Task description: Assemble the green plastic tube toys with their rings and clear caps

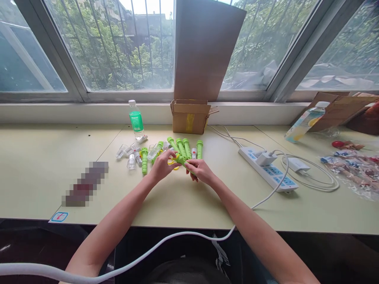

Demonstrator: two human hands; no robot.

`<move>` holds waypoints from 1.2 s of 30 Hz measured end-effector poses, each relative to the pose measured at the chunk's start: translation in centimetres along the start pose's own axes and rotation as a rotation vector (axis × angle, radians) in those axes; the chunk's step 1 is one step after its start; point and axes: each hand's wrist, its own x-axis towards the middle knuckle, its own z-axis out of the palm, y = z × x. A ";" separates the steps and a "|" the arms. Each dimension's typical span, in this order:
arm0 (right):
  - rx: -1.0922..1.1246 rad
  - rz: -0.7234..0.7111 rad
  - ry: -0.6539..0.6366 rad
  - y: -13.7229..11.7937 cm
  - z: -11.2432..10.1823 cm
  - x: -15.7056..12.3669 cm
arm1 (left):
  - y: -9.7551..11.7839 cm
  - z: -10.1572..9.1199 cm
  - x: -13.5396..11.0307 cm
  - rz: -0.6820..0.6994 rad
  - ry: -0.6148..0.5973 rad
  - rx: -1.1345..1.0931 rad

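Grip green tube (181,160) with right hand (202,172); pinch its far end with left hand (161,165). Apparently working on that end; for next move, probably keep tube steady.

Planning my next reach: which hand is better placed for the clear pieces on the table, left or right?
Probably the left hand: most clear pieces lie on its side. It seems to pinch the green tube's head, while the right hand, farther off, holds the body.
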 end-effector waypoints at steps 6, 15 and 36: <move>0.014 -0.008 -0.007 0.1 -0.1 0.2 | 0.1 0.1 0.1 -0.012 -0.023 -0.060; 0.052 0.031 0.008 -0.1 -0.2 0.0 | 0.1 0.1 -0.1 -0.023 -0.014 -0.085; -0.243 -0.138 0.150 0.6 0.0 0.3 | -0.4 0.6 -0.3 0.007 -0.015 0.015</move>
